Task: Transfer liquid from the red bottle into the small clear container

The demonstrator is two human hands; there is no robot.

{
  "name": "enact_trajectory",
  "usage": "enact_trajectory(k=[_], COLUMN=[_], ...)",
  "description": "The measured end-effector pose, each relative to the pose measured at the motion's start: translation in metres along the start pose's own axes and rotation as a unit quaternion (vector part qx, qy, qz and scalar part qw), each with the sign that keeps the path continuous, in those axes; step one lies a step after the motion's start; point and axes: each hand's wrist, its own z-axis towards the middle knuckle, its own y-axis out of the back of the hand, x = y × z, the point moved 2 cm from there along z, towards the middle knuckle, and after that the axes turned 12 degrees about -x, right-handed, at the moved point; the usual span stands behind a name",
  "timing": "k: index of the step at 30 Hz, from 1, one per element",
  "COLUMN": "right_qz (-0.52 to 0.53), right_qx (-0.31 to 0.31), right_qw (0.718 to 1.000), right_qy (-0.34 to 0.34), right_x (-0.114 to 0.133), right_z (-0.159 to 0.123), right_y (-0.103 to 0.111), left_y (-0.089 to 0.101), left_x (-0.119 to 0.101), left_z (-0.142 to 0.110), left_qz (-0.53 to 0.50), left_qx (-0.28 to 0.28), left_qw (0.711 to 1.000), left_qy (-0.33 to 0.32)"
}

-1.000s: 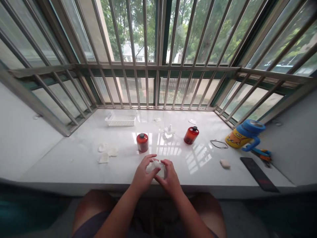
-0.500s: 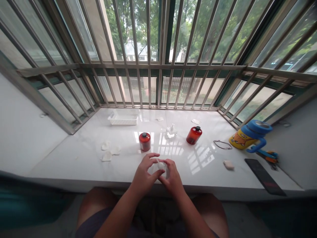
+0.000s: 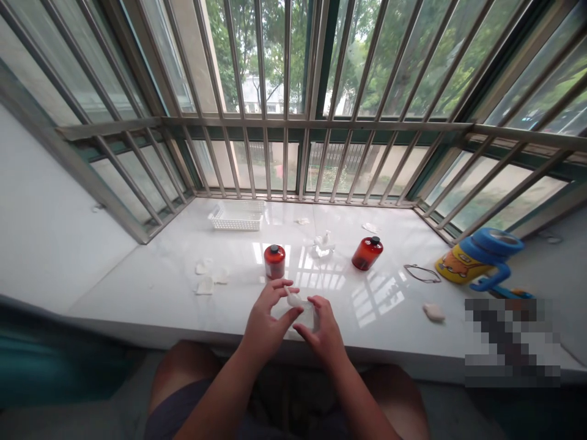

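Observation:
Near the front edge of the white ledge, both hands are on a clear bottle (image 3: 306,319) with a white pump top (image 3: 296,299). My left hand (image 3: 270,311) pinches around the pump top, thumb in front and fingers behind. My right hand (image 3: 324,325) grips the bottle's right side between thumb and fingers. Just beyond my left fingertips stands an amber-red bottle (image 3: 274,263) with a black cap. Farther right, a second amber-red bottle (image 3: 367,254) also has a black cap. Between them is a white pump-like piece (image 3: 323,245), its details washed out by glare.
A white plastic basket (image 3: 236,221) stands at the back left, with thin white pads (image 3: 205,285) nearer. At right are a thin cord loop (image 3: 422,274), a small beige object (image 3: 433,313) and a yellow-blue handled flask (image 3: 477,256). Metal bars (image 3: 316,125) close off the back; a patch at lower right is blurred out.
The camera has turned slightly left, so the ledge things sit farther right. Both hands stay on the clear bottle; the pump top shows more between my fingers, which have opened a little.

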Motion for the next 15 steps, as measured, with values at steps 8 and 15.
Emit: enact_trajectory(k=[8,15], right_qz=[-0.002,0.007], right_qx=[0.000,0.007], right_qw=[1.000,0.999], right_qy=[-0.013,-0.031], right_x=[0.000,-0.002], right_z=[-0.001,-0.003], right_y=[0.000,-0.001], left_y=[0.083,0.143], left_x=[0.023,0.112], left_z=[0.029,0.058], left_qz=[0.345,0.577], left_qx=[-0.133,-0.091], left_qw=[0.914,0.811], left_qy=[-0.165,-0.040])
